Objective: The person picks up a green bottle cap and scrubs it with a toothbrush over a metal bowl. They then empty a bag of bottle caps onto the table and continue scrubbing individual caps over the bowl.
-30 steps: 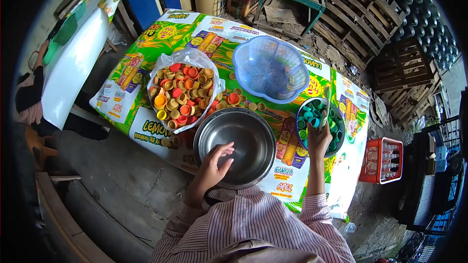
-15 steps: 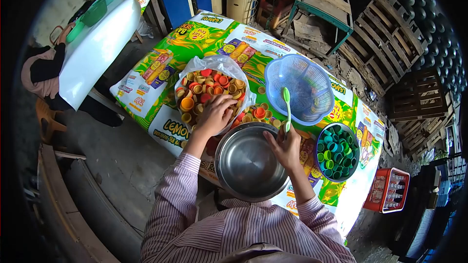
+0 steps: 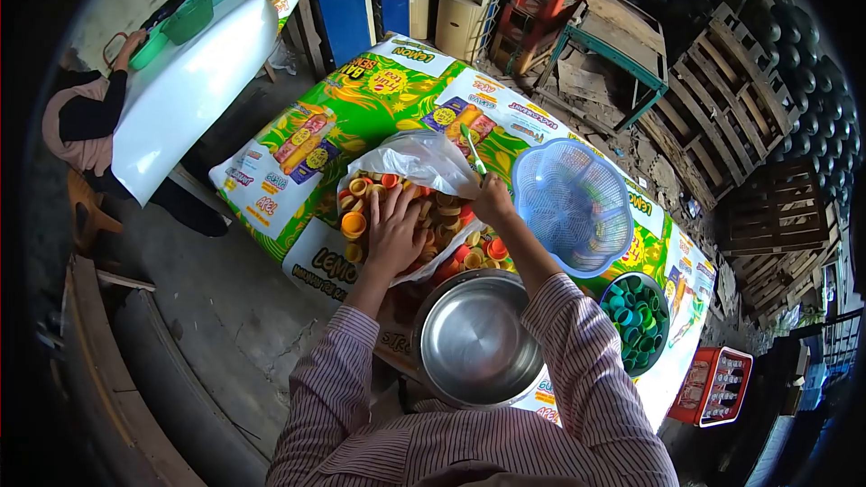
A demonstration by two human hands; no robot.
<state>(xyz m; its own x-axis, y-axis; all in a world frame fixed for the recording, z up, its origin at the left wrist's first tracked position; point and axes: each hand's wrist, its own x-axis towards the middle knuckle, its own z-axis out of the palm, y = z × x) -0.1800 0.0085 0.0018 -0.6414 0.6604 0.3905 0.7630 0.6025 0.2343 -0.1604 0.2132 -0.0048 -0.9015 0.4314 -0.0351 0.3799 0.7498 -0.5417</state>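
A plastic bag [image 3: 410, 155] of red, orange and yellow caps [image 3: 365, 188] lies open on the printed table cover. My left hand [image 3: 394, 233] rests on the caps with its fingers spread. At the bag's right edge, my right hand [image 3: 492, 201] is closed round a green and white brush [image 3: 474, 150] and touches the bag's rim. An empty steel bowl [image 3: 478, 338] stands at the near table edge, below both hands. Right of my right hand sits a blue basket [image 3: 573, 207]. A bowl of green and teal caps [image 3: 635, 323] is beyond my right forearm.
A person [image 3: 86, 122] sits at another table [image 3: 198, 72] with green baskets [image 3: 189, 18] at the upper left. Behind my table are stacked crates [image 3: 532, 4], a small wooden table [image 3: 622, 27] and pallets [image 3: 735, 99]. A red bottle crate [image 3: 713, 386] stands at the right.
My right hand has left the steel bowl's rim and moved up to the bag's edge with the brush. The bag's rim is lifted over some caps. My left hand's fingers have spread over the caps.
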